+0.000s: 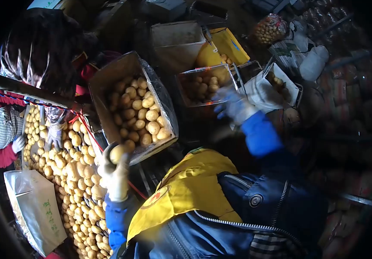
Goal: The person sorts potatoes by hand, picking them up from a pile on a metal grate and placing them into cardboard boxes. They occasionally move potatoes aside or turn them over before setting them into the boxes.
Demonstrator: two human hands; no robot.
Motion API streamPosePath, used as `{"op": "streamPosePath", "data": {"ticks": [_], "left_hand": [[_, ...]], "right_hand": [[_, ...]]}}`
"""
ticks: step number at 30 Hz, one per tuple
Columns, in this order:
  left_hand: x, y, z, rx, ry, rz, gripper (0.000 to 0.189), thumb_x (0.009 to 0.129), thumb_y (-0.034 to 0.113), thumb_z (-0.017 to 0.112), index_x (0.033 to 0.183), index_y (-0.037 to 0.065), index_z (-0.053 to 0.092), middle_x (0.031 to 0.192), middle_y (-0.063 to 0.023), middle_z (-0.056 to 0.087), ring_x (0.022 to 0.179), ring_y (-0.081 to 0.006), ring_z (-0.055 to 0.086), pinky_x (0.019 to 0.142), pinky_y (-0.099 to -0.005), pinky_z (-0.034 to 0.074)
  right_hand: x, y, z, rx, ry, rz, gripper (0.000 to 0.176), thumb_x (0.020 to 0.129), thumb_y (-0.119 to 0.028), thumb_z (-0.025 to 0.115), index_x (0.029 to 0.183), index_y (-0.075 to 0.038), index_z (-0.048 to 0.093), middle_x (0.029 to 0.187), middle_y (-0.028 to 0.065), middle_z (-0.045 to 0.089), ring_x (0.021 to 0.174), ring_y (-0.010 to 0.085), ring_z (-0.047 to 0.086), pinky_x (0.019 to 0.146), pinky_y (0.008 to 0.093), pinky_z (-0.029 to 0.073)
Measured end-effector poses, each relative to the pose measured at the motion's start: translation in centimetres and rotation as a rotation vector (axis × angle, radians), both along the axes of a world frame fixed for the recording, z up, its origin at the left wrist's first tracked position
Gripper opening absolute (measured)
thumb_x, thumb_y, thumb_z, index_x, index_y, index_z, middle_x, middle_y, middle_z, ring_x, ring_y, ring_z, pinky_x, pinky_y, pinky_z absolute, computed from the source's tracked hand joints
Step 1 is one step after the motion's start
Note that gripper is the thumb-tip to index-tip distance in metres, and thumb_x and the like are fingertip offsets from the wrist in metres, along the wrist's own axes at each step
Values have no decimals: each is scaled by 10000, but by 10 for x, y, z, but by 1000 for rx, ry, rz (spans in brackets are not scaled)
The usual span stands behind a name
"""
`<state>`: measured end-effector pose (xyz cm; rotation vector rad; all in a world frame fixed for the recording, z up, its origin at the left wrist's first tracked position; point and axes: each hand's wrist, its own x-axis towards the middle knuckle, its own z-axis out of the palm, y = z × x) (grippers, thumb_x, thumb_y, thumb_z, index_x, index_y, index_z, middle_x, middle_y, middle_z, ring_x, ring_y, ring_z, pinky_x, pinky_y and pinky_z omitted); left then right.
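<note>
— Left hand (114, 175), what has it?
— I grip one potato (117, 153) with it, beside the big box (108, 80). Right hand (235, 105) is at the far box (186, 88); open or closed, I cannot tell.

A matt cardboard box (108, 77) is lined with glossy clear plastic. The left hand (116, 175) is gloved in white cloth, the right hand (235, 105) in blue.

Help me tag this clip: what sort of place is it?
Probably a potato packing shed: a heap of potatoes, a lined box of more, and the gloved left hand holding a potato.
</note>
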<state>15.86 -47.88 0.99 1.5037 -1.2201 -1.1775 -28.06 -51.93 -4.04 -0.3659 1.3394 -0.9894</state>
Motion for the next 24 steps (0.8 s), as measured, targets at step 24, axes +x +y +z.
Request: {"op": "streamPosePath", "data": {"ticks": [24], "left_hand": [[51,58,-14,-402,-698,224,574,826,109,762,1351,-16,570,1250,-226,643,1129,-392,640,967,-449,522]], "right_hand": [[120,-144,-36,-598,444,257,558,980,-238,703,1464,-46,503,1288,110,661,1021,192,675,837,326,560]]}}
